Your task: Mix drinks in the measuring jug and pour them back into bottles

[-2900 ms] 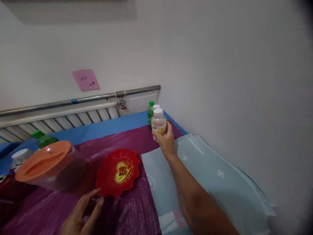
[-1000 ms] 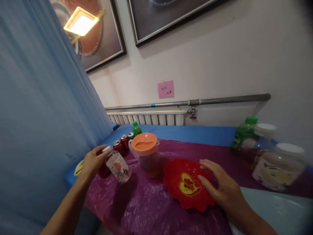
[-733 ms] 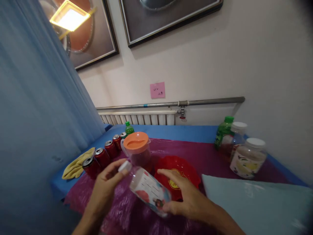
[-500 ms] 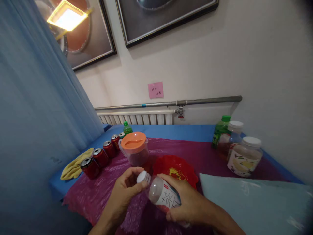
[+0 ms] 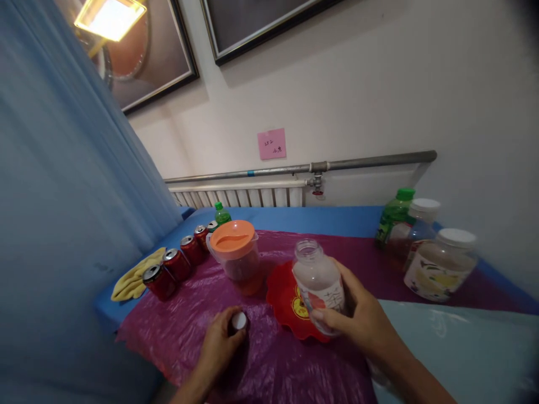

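My left hand [image 5: 221, 342] is low over the purple plastic sheet [image 5: 269, 370], its fingers closed around a small white cap [image 5: 239, 321]. My right hand [image 5: 357, 308] grips a clear bottle [image 5: 318, 278] with a printed label. The bottle has no cap on and leans slightly left, over a red scalloped dish [image 5: 280, 294] with a yellow pattern. Behind my left hand stands a clear pitcher [image 5: 242, 266] with an orange lid [image 5: 233, 235].
Several red cans [image 5: 177, 264] line the left side by a yellow cloth [image 5: 137, 275]. A green bottle [image 5: 222, 214] stands behind the pitcher. At the right are another green bottle [image 5: 396, 216], clear jars [image 5: 440, 266] and a pale blue pad [image 5: 455, 342].
The cap has come off the bottle and moved down and left with my left hand. My right hand has raised the bottle, moved it right and turned it more upright.
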Demonstrator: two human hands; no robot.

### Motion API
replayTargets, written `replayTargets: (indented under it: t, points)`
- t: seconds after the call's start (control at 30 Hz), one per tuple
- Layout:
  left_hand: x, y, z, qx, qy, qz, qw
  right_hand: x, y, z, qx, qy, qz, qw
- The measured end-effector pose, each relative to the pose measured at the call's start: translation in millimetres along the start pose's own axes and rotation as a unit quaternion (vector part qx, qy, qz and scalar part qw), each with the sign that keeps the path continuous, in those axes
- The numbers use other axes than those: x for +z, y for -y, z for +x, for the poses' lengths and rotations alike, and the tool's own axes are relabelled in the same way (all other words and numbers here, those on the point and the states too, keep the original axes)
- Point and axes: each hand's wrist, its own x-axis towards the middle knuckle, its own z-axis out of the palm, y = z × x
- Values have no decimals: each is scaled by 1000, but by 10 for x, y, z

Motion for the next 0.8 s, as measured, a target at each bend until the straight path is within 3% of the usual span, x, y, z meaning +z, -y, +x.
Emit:
replayTargets:
  t: [0.13, 0.27, 0.5, 0.63, 0.8]
  points:
    - [-165, -34, 200, -48, -21, -124, 991, -20, -168, 43, -6, -33, 15, 999]
    - [-289, -188, 647, -107, -73, -303, 944, -24, -230, 79, -13, -35, 8, 999]
    - [52, -273, 1232, -121, -37, -400, 908, -26, -218, 109, 9, -54, 19, 998]
    - [222, -273, 1365, -139, -56, -426, 892, -35, -298, 145, 15, -44, 10, 999]
    - [237, -363, 1436, -153, -100, -426, 886, -58, -354, 179, 36, -38, 16, 999]
